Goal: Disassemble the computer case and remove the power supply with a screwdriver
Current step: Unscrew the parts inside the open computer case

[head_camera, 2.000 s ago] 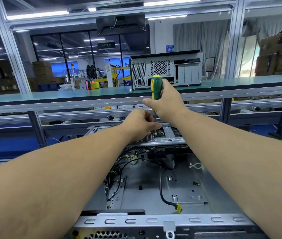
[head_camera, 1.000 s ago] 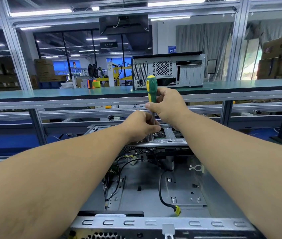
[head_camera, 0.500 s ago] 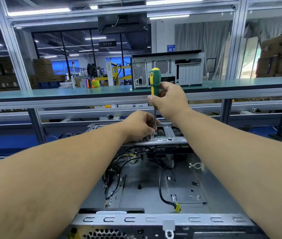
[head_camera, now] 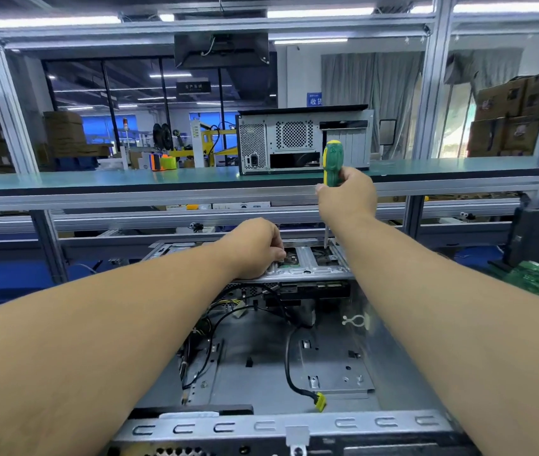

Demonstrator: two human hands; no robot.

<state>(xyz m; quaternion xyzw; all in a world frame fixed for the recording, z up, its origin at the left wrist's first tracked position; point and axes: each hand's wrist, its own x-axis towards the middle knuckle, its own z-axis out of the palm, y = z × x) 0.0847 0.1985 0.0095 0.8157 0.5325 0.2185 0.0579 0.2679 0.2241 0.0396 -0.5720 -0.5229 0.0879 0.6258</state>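
Lying open on the desk, the computer case [head_camera: 353, 327] has its far metal bracket [head_camera: 307, 269] under work, so this looks like the unscrewing step. The left hand [head_camera: 255, 246] rests curled on that bracket; whether it pinches anything I cannot tell. The right hand [head_camera: 348, 197] grips the green screwdriver [head_camera: 332, 164] upright, its tip at the bracket's right end; seating it squarely comes next

Factory floor vibe: aluminium frame [head_camera: 14, 126] all around, long green shelf [head_camera: 130, 179] across, grey curtains [head_camera: 370, 80], stacked cardboard boxes [head_camera: 508, 116], strip lights [head_camera: 317, 13] overhead.
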